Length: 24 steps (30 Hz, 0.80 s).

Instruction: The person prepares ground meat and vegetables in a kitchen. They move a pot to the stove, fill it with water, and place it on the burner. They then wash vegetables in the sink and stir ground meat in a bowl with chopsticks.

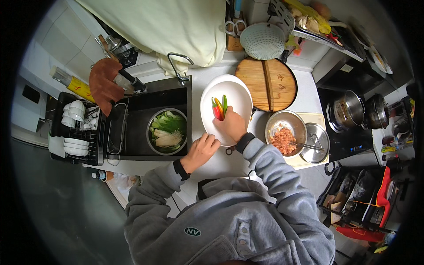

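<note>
A white oval basin (212, 87) stands on the counter before me. Inside it, the fingers of my right hand (233, 125) are closed around several chili peppers (218, 109), red, orange and green, whose tips point away from me. My left hand (202, 150) is at the basin's near left rim, its fingers bent; whether it grips the rim cannot be told. To the right, a steel bowl (270, 124) holds minced meat (283, 140) with chopsticks (306, 145) resting in it. Leafy greens (169, 124) and white roots lie in a round bowl in the sink.
The black sink (134, 132) with its faucet (180, 66) and a dish rack (99, 139) are on the left. Behind the basin stand a round wooden lid (251, 82) and a hanging colander (263, 39). A steel lid (318, 132), a cutting board (316, 117) and a pot (349, 109) on the cooktop are right.
</note>
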### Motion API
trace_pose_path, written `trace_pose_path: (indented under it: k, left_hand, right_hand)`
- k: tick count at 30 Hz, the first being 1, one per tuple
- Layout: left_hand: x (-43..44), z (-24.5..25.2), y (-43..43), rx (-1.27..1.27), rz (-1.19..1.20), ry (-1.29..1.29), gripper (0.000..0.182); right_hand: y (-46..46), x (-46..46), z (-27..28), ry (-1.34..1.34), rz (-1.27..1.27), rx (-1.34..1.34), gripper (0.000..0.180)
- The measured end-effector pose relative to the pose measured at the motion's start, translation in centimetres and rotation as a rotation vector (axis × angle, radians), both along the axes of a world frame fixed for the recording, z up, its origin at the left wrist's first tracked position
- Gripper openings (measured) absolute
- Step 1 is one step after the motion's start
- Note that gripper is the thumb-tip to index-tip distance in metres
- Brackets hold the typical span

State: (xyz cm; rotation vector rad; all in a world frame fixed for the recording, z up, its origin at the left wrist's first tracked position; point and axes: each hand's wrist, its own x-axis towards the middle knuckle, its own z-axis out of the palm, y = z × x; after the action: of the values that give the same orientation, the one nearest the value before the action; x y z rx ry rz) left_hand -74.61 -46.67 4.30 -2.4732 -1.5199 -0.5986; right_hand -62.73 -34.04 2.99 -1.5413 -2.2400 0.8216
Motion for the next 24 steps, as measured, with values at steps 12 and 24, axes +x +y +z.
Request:
trace_pose_path:
  k: [12,24]
  left_hand:
    - [-4.9,-3.3,2.0,-0.142,0.120,-0.002,0.013]
    - [-9.0,-8.2,3.6,-0.185,0.103,-0.122,0.014]
  right_hand:
    - [6.5,5.0,2.8,0.478,-0.028,-0.075,0.052]
    - [18.6,7.3,-3.2,-0.226,-0.331,0.095,0.051]
